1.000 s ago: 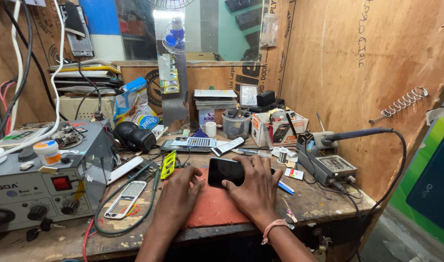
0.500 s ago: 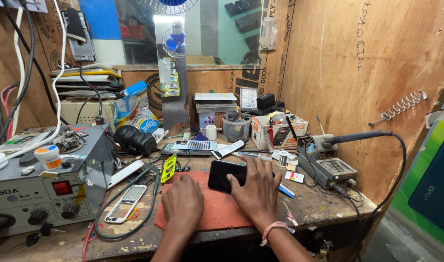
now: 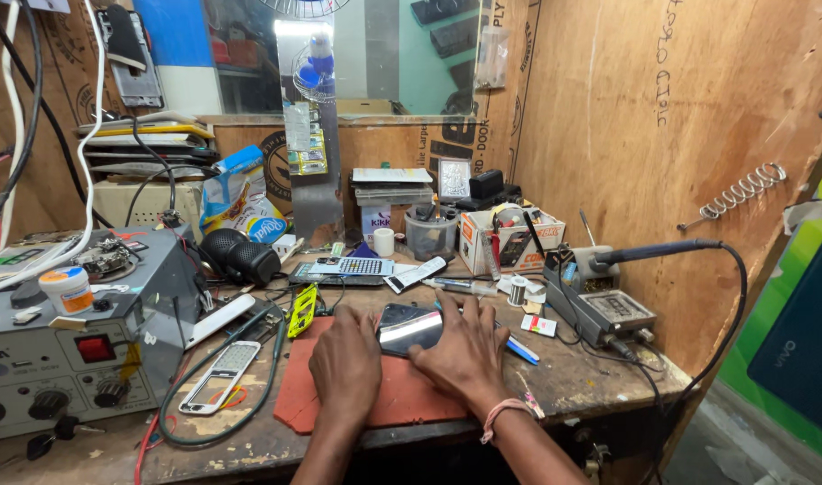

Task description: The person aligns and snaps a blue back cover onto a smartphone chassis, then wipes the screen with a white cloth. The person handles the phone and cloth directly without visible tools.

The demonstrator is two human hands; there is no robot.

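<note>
With both hands down on the red mat (image 3: 402,404), I've got the black phone (image 3: 409,328) lying flat in front of me, its glossy face catching a streak of light. My left hand (image 3: 346,366) rests palm-down just beside its near-left corner, fingers loosely together, gripping nothing. My right hand (image 3: 467,350) is spread flat, fingertips on the phone's right edge, pinning it rather than closing around it. By the look of it, the phone is whole and closed up, no screws or parts out on the mat, so I'd judge the work on it has barely begun. Left of the mat lies a bare silver phone frame (image 3: 219,377) inside a loop of green cable (image 3: 173,404), and a grey power supply (image 3: 70,346) with a red switch stands beyond it. Round white tub with an orange label (image 3: 66,289) sits on top. Back by the wall: a blue-and-white crinkled bag (image 3: 240,199), an open white-and-orange carton (image 3: 509,241) full of tools, and a yellow sticker strip (image 3: 303,310) near the calculator (image 3: 357,268).
</note>
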